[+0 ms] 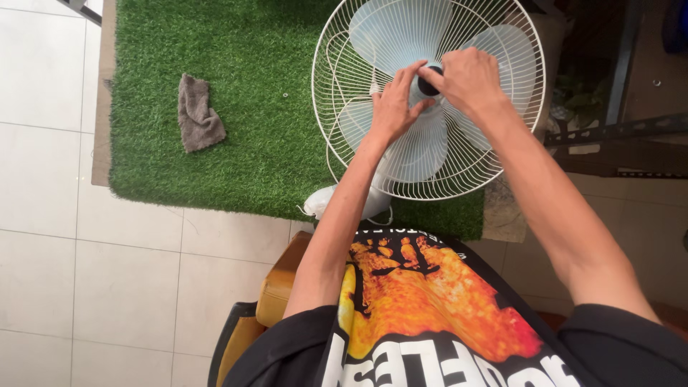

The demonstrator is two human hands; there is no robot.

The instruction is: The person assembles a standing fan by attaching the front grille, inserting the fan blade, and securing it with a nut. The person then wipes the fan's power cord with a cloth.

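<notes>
White fan [430, 154] lies face-up on a green turf mat [244, 72], its front guard off, pale blue blades [419, 150] exposed inside the rear wire cage [337, 64]. We have both hands at the hub: our left hand [394, 104] rests its fingers on the blade just beside the hub, thumb and fingers spread loosely around it, not clearly clamped on anything. Our right hand [469, 79] curls over the black cap [428, 84] at the centre, fingertips pinched on it from the right; most of the cap is hidden under the fingers. Fan base [319, 201] pokes out at the mat's near edge, beside our left forearm. Grey cloth [197, 115] lies crumpled on the turf, well apart to the left. Mat sits on a pale tiled floor [64, 236]. Yellow-brown seat [276, 287] shows under us, near the left elbow.
</notes>
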